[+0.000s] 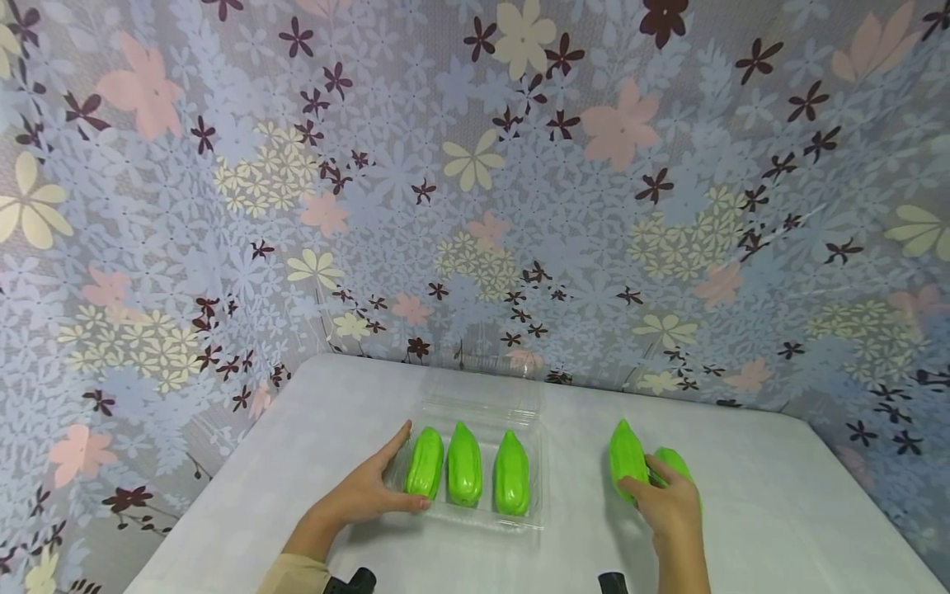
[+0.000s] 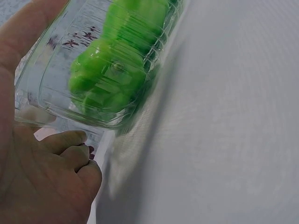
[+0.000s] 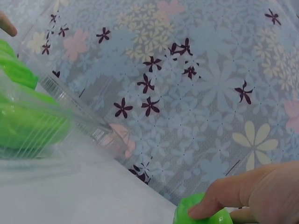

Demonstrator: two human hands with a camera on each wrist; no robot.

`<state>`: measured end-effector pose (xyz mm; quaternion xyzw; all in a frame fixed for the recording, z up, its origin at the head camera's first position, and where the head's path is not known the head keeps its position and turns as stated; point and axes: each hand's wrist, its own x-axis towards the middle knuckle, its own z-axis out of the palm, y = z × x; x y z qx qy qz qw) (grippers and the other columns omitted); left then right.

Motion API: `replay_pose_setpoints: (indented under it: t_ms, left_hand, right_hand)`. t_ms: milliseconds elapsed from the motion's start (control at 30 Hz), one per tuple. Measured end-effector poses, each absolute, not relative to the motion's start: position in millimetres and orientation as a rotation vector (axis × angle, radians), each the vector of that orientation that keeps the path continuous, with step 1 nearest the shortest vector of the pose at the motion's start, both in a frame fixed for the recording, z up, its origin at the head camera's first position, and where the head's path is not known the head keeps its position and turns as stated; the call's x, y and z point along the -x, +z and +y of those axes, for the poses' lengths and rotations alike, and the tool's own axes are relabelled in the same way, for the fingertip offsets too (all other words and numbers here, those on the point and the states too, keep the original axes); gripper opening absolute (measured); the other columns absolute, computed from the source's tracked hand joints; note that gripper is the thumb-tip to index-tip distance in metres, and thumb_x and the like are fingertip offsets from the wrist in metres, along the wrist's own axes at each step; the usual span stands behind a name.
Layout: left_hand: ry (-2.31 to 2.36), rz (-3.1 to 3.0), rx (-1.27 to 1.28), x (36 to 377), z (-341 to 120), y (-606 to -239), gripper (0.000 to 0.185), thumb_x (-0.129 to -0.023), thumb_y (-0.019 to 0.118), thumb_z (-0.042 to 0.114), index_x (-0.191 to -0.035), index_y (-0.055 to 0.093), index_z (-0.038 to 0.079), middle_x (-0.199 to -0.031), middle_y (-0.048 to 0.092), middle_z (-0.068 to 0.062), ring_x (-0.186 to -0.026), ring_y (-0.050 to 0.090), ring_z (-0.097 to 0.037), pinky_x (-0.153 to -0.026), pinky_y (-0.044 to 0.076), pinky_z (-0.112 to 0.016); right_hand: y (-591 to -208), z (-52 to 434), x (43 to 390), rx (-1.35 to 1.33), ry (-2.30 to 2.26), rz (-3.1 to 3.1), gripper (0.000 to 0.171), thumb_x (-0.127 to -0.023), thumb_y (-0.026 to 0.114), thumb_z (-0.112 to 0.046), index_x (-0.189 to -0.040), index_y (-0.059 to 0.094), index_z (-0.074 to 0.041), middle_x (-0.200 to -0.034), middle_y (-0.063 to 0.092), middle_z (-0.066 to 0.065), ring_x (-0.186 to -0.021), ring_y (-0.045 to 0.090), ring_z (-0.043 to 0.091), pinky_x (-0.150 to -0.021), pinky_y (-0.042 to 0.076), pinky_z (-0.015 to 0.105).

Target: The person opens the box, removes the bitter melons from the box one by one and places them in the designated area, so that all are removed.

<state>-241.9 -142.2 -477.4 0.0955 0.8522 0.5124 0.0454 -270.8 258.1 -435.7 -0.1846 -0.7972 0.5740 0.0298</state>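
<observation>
Left hand [image 1: 369, 492] braces the clear tray [image 1: 531, 518] at its left edge, thumb and finger spread, steadying it; three green gourds [image 1: 464, 464] sit inside. Right hand [image 1: 666, 501] grips one loose gourd [image 1: 627, 458] on the table [image 1: 779, 511], another gourd [image 1: 674, 462] just beside it

- A white worktop [image 1: 757, 503] is carrying everything, its far edges meeting a flowered backdrop
- A clear plastic tray [image 1: 475, 408] is lying near the middle, holding three green vegetables side by side
- Two more green vegetables [image 1: 627, 458] are lying directly on the surface to the tray's right, just beside each other
</observation>
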Motion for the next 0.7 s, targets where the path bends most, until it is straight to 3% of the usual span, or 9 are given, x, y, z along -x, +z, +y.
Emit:
replay_pose_setpoints:
  t_ms: [100, 233, 700]
  left_hand:
    - [1.567, 2.599, -0.3, 242.0, -141.9, -477.2, 0.12, -0.073, 0.092, 0.036, -0.164, 0.014, 0.021, -0.167, 0.015, -0.008, -0.151, 0.012, -0.038, -0.117, 0.016, -0.064]
    - [1.575, 2.593, -0.307, 242.4, -141.9, -477.6, 0.12, -0.073, 0.091, 0.036, -0.164, 0.014, 0.02, -0.167, 0.015, -0.008, -0.151, 0.012, -0.038, -0.117, 0.015, -0.064]
    - [1.563, 2.61, -0.305, 242.3, -141.6, -479.8, 0.121, -0.073, 0.091, 0.037, -0.164, 0.014, 0.02, -0.167, 0.015, -0.008, -0.151, 0.012, -0.038, -0.117, 0.015, -0.063]
  right_hand:
    - [-438.3, 259.8, 271.0, 0.59, 1.736, -2.477, 0.077, -0.086, 0.073, -0.004, -0.151, 0.034, 0.008, -0.151, 0.026, 0.039, -0.132, 0.035, 0.055, -0.106, 0.041, 0.06]
    - [-440.8, 261.5, 271.4, 0.587, 1.682, -2.504, 0.077, -0.086, 0.073, -0.004, -0.151, 0.034, 0.009, -0.152, 0.024, 0.039, -0.135, 0.029, 0.056, -0.11, 0.031, 0.064]
    - [-445.1, 264.2, 273.0, 0.606, 1.394, -2.697, 0.076, -0.085, 0.075, -0.008, -0.148, 0.037, 0.01, -0.149, 0.031, 0.039, -0.136, 0.027, 0.057, -0.112, 0.023, 0.067]
